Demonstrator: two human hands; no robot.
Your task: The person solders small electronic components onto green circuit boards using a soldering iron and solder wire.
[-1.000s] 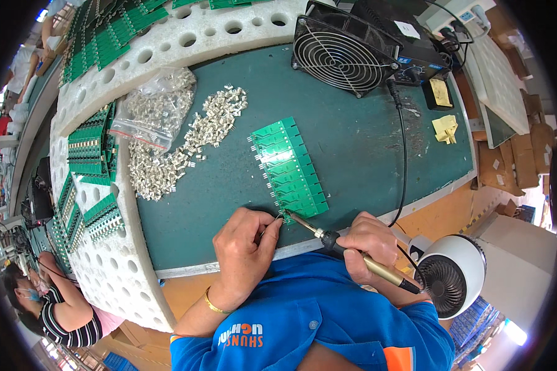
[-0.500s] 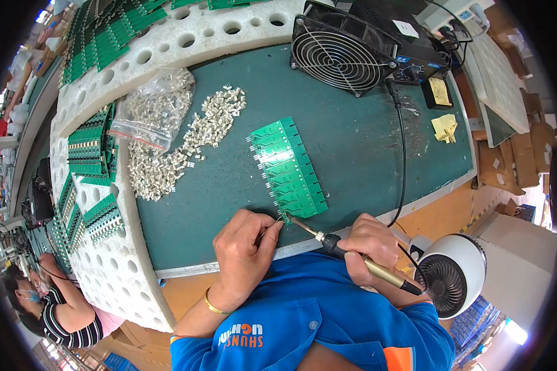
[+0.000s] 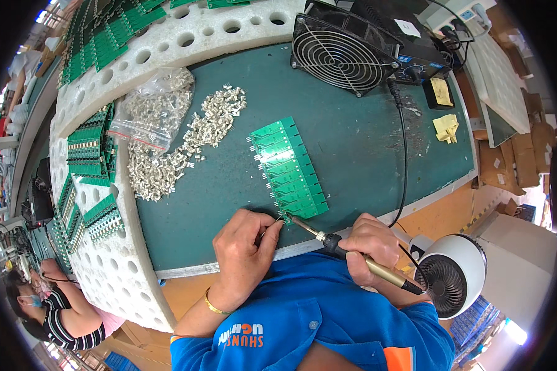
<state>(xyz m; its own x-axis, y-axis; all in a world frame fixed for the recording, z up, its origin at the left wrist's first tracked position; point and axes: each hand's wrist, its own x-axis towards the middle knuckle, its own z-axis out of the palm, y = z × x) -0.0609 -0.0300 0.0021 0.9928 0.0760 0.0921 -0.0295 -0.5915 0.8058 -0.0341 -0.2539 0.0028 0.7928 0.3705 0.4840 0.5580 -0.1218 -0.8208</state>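
A green circuit board panel (image 3: 291,161) lies on the dark green mat, with small metal connectors along its left edge. My left hand (image 3: 244,247) pinches a thin wire (image 3: 278,219), likely solder, at the panel's lower left corner. My right hand (image 3: 368,247) grips a soldering iron (image 3: 371,263) with a gold handle, its tip at that same corner, close to the wire's end. Loose connectors (image 3: 158,176) are piled left of the panel, with a clear bag of more connectors (image 3: 155,102) at the upper left.
Foam holders (image 3: 117,266) with boards line the left and back. A black fan (image 3: 340,52), soldering station (image 3: 408,71), sponge (image 3: 440,93) and yellow pad (image 3: 445,128) are at right, with a cord running down. A white fan (image 3: 445,278) stands below. A masked co-worker (image 3: 74,315) sits left.
My hands, the iron and the panel look nearly still, with at most slight movement at the soldered corner. The co-worker's head and raised arm have shifted slightly.
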